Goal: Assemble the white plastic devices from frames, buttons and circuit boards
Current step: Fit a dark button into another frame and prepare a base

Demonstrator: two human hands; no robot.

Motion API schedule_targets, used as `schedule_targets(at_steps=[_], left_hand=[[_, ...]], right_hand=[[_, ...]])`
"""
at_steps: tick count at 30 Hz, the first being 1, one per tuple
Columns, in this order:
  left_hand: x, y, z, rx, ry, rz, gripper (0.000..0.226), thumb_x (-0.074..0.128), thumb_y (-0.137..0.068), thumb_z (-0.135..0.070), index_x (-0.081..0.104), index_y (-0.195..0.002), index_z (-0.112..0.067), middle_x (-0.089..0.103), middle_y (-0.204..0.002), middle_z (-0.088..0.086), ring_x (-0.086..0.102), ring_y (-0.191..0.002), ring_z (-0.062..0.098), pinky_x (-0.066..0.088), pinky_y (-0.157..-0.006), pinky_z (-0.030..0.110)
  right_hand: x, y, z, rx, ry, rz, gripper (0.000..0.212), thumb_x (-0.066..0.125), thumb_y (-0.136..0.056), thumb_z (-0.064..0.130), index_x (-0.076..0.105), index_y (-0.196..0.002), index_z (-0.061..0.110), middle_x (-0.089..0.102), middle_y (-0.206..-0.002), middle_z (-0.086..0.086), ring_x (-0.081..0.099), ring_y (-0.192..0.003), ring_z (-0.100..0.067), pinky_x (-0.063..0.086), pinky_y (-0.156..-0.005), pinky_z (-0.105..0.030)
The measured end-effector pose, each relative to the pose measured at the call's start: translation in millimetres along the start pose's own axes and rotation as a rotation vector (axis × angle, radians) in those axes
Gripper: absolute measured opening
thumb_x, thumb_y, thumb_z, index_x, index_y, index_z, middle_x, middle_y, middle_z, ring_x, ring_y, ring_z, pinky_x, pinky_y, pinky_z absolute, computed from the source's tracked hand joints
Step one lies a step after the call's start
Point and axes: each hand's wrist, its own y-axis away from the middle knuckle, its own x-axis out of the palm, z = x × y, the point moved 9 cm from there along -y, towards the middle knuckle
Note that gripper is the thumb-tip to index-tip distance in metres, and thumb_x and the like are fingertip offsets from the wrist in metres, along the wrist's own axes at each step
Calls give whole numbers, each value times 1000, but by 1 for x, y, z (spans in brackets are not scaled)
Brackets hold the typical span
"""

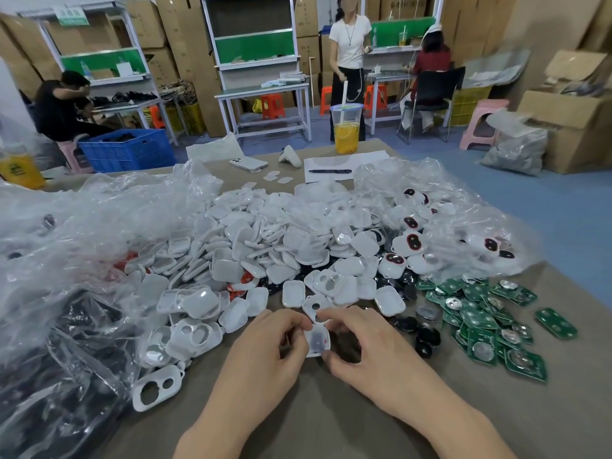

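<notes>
Both hands meeting low at the middle of the bench [331, 425], fingers curled in. Left hand [265, 356] pinching the left edge of a small white frame [318, 341], thumb and forefinger closed on it. Right hand [367, 346] gripping the same frame from the right, fingertips touching its upper corner and lower edge. Frame held upright just above the bench, a dark patch and a speck of red showing on its face; blurred, so whether a button is seated cannot be told.

Relative to the held frame: bare brown bench surface below and to either side of the wrists, the only open room. Just beyond, a broad heap of white shells [265, 246] spreading to the far side, its nearest pieces almost touching the fingertips. Left, frames with two round holes [159, 387] lying at the foot of crumpled clear plastic bags [76, 246], a dark bag [49, 392] hemming the left edge. Right, black round buttons [427, 337] close by, then green circuit boards [490, 326] fanned toward the bench's right edge, one board [556, 323] lying apart near that edge. Far beyond, finished white devices with dark red-rimmed buttons [412, 241] in a clear bag, and a cup of orange drink [346, 127] at the far edge.
</notes>
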Motion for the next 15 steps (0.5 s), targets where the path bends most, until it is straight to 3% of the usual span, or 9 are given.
schedule_targets(at_steps=[3, 6, 10, 15], left_hand=[[1, 0, -7, 49, -75, 0, 14, 56, -90, -24, 63, -92, -36, 53, -97, -37, 52, -88, -2, 39, -74, 11], [1, 1, -10, 82, -105, -19, 12, 56, -90, -23, 63, -92, -33, 56, -99, -31, 52, -88, 0, 44, -76, 19], [-3, 2, -10, 100, -111, -52, 12, 53, -90, -27, 63, -93, -33, 58, -91, -28, 52, -88, 0, 46, -74, 21], [-4, 2, -10, 106, -115, -65, 13, 59, -91, -20, 64, -93, -32, 59, -91, -30, 53, -89, -1, 45, -76, 19]], right_hand=[[1, 0, -1, -6, 2, -12, 47, 66, -84, 38, 54, -129, 44, 50, -106, 40, 43, -112, 9, 29, -90, -1], [2, 0, -2, -20, 1, -22, 39, 63, -84, 42, 61, -122, 43, 52, -109, 35, 44, -112, 9, 29, -91, 0], [5, 0, -4, -23, -7, -22, 46, 51, -79, 58, 63, -121, 43, 52, -110, 36, 41, -114, 12, 27, -93, 0], [6, -2, -4, -24, -1, 1, 44, 54, -80, 60, 43, -122, 52, 48, -118, 38, 41, -111, 10, 30, -89, -2]])
